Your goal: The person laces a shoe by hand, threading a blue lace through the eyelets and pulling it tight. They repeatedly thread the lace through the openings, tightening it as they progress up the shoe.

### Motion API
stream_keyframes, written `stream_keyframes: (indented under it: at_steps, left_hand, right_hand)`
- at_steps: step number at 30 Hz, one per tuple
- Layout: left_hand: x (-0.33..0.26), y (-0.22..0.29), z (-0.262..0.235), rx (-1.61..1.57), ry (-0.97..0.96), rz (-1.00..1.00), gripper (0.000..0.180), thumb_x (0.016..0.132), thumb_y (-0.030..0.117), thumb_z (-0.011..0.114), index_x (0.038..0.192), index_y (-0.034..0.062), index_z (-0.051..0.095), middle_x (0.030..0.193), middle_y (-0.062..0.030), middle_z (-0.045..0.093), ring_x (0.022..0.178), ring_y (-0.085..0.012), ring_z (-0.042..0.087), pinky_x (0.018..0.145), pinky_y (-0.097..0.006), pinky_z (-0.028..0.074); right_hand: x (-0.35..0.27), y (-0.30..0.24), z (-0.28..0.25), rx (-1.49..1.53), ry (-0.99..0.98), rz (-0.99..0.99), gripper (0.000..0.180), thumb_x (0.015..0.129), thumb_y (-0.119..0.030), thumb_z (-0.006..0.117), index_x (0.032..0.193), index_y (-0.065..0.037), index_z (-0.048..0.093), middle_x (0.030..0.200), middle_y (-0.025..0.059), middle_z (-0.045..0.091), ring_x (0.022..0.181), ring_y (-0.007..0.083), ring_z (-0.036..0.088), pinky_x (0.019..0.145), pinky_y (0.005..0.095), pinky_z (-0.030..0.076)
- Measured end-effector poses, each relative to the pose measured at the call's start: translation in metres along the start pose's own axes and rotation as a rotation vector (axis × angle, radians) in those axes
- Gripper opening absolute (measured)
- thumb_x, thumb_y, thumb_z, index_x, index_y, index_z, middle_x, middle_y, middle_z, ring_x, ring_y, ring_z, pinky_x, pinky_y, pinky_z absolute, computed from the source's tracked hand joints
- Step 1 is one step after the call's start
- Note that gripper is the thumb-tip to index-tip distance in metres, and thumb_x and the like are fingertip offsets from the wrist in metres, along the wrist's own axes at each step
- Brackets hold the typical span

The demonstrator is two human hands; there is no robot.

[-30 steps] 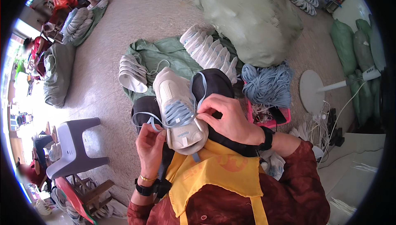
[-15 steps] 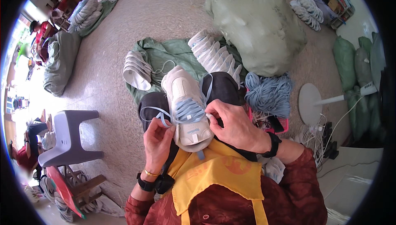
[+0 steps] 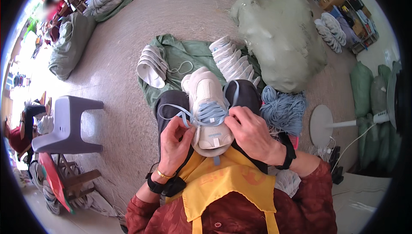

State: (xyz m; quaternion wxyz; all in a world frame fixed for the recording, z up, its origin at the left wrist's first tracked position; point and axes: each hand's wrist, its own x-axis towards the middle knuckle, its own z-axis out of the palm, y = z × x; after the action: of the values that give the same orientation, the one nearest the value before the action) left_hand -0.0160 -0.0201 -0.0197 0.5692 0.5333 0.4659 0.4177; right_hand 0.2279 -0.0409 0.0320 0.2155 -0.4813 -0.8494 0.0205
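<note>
A white sneaker (image 3: 205, 89) rests on my lap between my dark-trousered knees, its tongue and collar toward me. Light-blue shoelace (image 3: 212, 110) crosses its front in several rows, and a loose loop sticks out on each side. My left hand (image 3: 175, 144), closed in a pinch, has the lace between thumb and forefinger at the shoe's left edge. On the opposite edge, my right hand (image 3: 252, 133) is closed too, thumb and forefinger at the eyelets where the right-hand lace loop runs down; the exact spot they grip is partly hidden.
Ahead, a green cloth (image 3: 186, 49) bears two rows of stacked white shoe uppers (image 3: 234, 62). A big pale-green sack (image 3: 283, 41) stands beyond at right, with a bundle of blue laces (image 3: 283, 109) nearer. A grey plastic stool (image 3: 64, 124) is at left, a fan base (image 3: 321, 124) at right.
The whole view has shifted, with the shoe and hands now further right in the picture. Both hands keep their pinch at the shoe's sides; the right fingers sit slightly closer against its edge.
</note>
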Motion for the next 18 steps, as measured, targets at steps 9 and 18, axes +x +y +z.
stream_keyframes:
  at_steps: [9,18]
  left_hand:
    - [0.0,-0.007,0.002,0.017,0.022,0.067,0.017,0.095,-0.004,0.069,0.093,0.0002,0.053,0.088,-0.0024,0.061,0.076,-0.0042,0.06,0.068,-0.023,0.051]
    - [-0.003,-0.003,-0.002,0.13,-0.008,0.078,0.014,0.096,-0.007,0.064,0.096,0.0014,0.053,0.099,-0.002,0.059,0.087,-0.0054,0.059,0.074,-0.022,0.051]
  right_hand:
    - [0.015,-0.029,0.006,0.503,0.041,0.079,0.014,0.091,-0.001,0.071,0.1,-0.002,0.061,0.089,0.0119,0.063,0.075,0.0354,0.067,0.065,0.0417,0.053]
    - [0.025,-0.034,0.028,0.371,-0.054,0.143,0.016,0.087,-0.006,0.076,0.1,-0.004,0.069,0.085,0.0112,0.059,0.075,0.0333,0.066,0.066,0.0422,0.054]
